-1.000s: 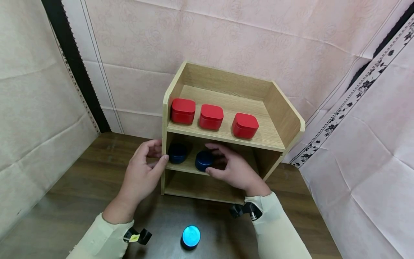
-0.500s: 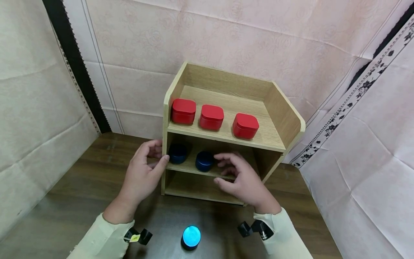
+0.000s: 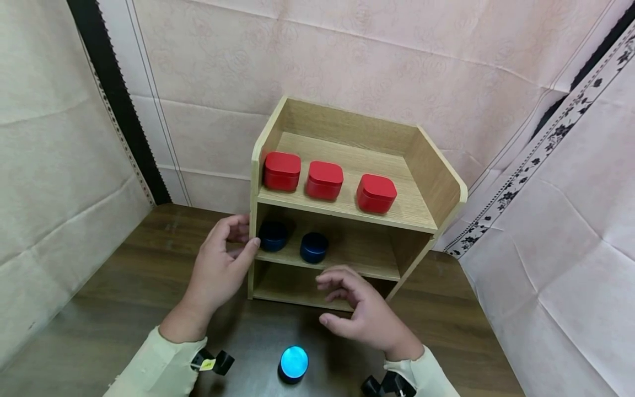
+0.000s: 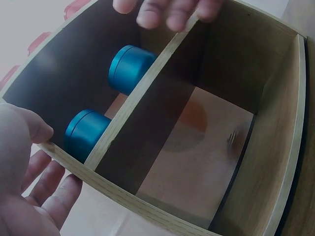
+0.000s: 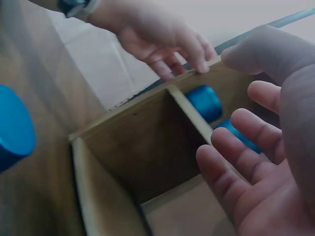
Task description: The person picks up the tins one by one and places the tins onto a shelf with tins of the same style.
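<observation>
A small wooden shelf (image 3: 342, 218) stands on the table. My left hand (image 3: 218, 264) holds its left side panel, thumb at the front edge and fingers along the outer face. On the middle level sit two round blue tins, one tin (image 3: 273, 236) by the left panel and another tin (image 3: 313, 247) to its right. In front of the lower level my right hand (image 3: 362, 309) hangs in the air with loosely bent fingers, holding nothing. A third blue tin (image 3: 293, 364) with a shiny lid stands on the table before the shelf, left of that hand.
On the shelf's top level are three red boxes, the left box (image 3: 281, 171), the middle box (image 3: 324, 180) and the right box (image 3: 376, 193). Pale cloth (image 3: 322, 55) hangs behind and at both sides of the brown wooden table (image 3: 124, 298).
My right hand has come away from the right-hand tin on the middle level, first rightwards, then down towards the table. The tin stays there. My left hand has kept its place.
</observation>
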The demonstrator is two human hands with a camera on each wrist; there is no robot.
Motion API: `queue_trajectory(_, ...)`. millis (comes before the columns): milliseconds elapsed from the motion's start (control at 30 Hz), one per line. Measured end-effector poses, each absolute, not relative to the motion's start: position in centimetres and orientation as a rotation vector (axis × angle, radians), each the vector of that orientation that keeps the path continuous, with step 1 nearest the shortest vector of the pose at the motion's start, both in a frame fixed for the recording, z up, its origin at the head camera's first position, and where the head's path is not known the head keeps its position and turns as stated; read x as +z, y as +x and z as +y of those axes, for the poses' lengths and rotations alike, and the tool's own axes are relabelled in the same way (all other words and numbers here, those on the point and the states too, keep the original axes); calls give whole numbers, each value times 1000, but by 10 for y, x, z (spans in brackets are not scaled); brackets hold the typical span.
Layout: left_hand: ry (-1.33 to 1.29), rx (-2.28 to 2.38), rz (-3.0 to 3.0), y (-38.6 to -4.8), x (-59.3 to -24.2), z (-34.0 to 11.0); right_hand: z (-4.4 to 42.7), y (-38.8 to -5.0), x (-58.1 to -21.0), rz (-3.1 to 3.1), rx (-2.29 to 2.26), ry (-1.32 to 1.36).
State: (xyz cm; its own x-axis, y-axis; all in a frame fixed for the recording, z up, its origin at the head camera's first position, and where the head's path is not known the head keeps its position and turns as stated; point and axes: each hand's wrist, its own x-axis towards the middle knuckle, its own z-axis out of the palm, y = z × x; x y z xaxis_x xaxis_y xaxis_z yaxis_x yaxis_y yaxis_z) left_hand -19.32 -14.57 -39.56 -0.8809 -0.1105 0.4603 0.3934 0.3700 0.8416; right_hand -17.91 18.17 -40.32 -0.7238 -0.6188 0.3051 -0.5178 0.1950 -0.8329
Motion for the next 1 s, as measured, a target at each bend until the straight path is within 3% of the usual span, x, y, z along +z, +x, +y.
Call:
queue_trajectory(600,-243,-1513,-2194,-193,-395,-146,170,-175,-477,2112,-1384,-1201)
queue_trajectory(1000,-249,-1511,-2183,-193,-395,-146,168,-174,-498,2109,-1299,-1174)
